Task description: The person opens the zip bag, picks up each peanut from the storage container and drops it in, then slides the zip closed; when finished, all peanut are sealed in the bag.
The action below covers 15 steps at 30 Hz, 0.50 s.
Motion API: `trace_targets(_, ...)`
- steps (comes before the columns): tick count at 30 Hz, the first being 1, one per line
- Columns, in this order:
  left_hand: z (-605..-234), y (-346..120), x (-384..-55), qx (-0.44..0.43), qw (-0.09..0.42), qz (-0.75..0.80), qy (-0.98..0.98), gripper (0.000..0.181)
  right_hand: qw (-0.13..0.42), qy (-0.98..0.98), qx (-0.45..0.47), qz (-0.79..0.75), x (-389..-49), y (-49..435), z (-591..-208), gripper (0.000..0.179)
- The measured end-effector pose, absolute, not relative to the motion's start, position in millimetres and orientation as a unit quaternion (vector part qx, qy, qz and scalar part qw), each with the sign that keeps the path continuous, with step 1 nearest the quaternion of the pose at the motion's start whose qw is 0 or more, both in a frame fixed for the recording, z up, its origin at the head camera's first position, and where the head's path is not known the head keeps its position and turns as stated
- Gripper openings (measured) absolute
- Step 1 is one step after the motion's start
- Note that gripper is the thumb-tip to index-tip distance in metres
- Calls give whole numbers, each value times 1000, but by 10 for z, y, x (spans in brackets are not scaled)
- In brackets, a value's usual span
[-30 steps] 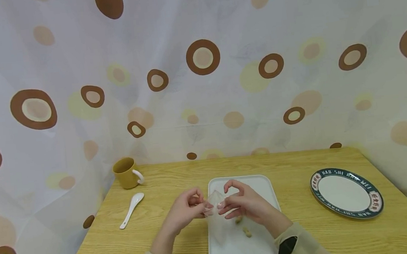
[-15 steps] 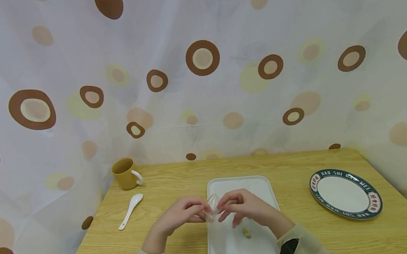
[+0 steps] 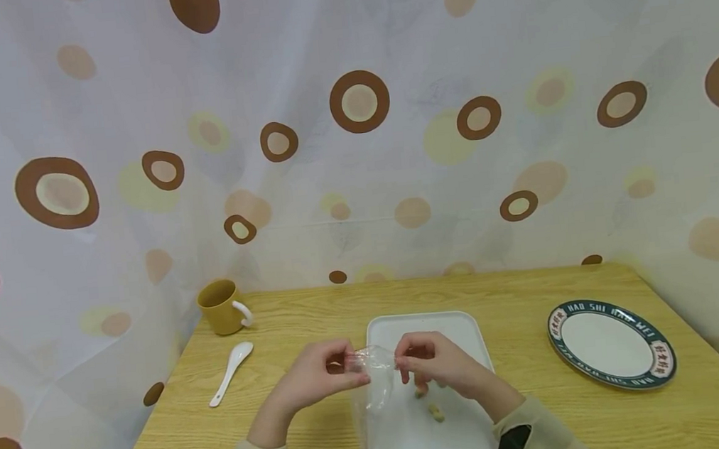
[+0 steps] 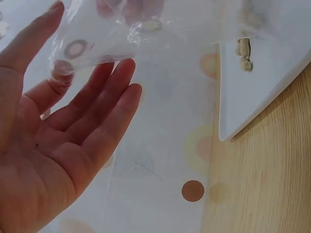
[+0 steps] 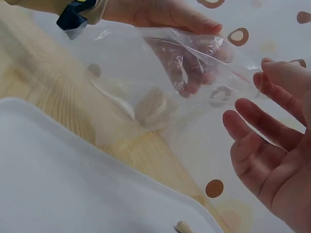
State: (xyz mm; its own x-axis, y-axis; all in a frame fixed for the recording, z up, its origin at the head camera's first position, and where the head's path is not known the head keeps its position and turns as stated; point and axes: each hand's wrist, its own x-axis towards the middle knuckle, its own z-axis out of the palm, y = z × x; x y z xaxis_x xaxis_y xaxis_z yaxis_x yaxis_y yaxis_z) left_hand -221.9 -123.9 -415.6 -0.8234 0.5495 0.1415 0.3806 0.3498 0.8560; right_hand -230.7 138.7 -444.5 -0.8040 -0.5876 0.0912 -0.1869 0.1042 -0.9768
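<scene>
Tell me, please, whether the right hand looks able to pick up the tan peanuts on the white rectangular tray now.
Probably not yet: the right hand is close to the peanuts, but it pinches the clear plastic bag.

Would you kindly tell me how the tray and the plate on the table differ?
The tray is rectangular with rounded corners; the plate is round. The tray is plain white; the plate is dark-edged, with lettering. The tray bears peanuts; the plate bears none. Both have white centres and rest on the wooden table.
</scene>
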Motion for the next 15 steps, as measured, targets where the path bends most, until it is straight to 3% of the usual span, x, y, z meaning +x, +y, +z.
trace_targets(7,-4176,-1161,-2211,274,101,511,809,39,65,773,-278,-567,-2292,1337,-4482,13)
trace_targets(15,-4273,-1056,-2188,296,146,534,779,65,32,782,-273,-560,-2284,1335,-4503,7)
